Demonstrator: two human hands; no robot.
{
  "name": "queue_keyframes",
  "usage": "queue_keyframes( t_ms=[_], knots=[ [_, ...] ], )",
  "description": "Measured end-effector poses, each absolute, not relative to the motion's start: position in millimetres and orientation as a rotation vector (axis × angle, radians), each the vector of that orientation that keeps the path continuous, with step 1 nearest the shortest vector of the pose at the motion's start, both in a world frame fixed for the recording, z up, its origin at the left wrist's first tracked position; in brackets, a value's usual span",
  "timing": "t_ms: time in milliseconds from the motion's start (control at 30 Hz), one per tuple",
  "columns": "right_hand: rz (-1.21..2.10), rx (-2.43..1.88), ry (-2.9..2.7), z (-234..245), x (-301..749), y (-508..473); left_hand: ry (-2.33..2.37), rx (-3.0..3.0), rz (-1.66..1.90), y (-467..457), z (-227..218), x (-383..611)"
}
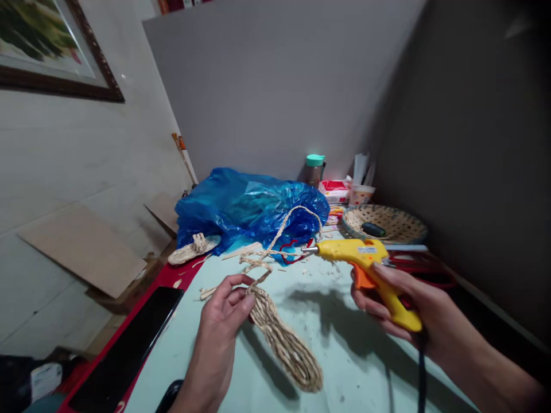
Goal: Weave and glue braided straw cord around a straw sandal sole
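Note:
My left hand [230,312] pinches the upper end of a woven straw sole [286,344], which tilts down to the right above the pale green table cover. From that end a loose braided straw cord [282,226] loops up and over toward the blue bag. My right hand [400,298] is wrapped round the handle of a yellow glue gun [353,250] with an orange trigger. Its metal nozzle points left, close to the cord; whether they touch I cannot tell. A small straw slipper [193,250] lies at the back left.
A blue plastic bag [249,201] fills the back of the table. Behind on the right are a lidded bottle [314,169], a tissue pack [334,190], a paper cup [361,195] and a wicker basket [404,223]. A black phone [129,350] lies along the left edge.

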State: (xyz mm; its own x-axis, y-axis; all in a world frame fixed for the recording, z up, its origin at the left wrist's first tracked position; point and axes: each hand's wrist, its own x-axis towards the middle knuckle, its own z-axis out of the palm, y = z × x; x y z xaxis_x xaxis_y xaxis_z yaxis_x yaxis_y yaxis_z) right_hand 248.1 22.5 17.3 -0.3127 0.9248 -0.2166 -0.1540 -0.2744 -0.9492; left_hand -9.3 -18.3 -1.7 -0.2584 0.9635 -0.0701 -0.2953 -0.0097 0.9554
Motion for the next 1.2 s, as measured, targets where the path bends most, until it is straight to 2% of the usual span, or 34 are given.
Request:
queue_keyframes(
  t_ms=[200,400,467,567,633,700,900,1033,1200],
  knots=[
    [1.672,-1.194,-1.152,-2,262,33,1.188,0.947,1.409,-25,6,-8],
    [1.481,-1.476,-1.411,-18,287,32,1.236,1.169,1.306,-27,21,-7],
    [1.314,-1.595,-1.561,-19,297,32,1.24,1.213,1.284,-24,27,-5],
    [0.896,-1.736,-1.739,-12,308,28,1.219,1.293,1.23,-13,37,-3],
    [0.651,-1.757,-1.795,0,309,23,1.169,1.371,1.148,-3,41,-2],
    [0.545,-1.698,-1.857,19,302,19,1.128,1.428,1.085,6,44,-1],
    [0.813,-1.108,-2.069,70,252,29,1.049,1.461,0.949,24,56,12],
    [0.925,-0.886,-1.973,66,235,55,0.996,1.478,0.863,44,72,17],
    [0.856,-0.834,-1.854,50,245,77,0.905,1.532,0.773,82,82,27]
  ],
)
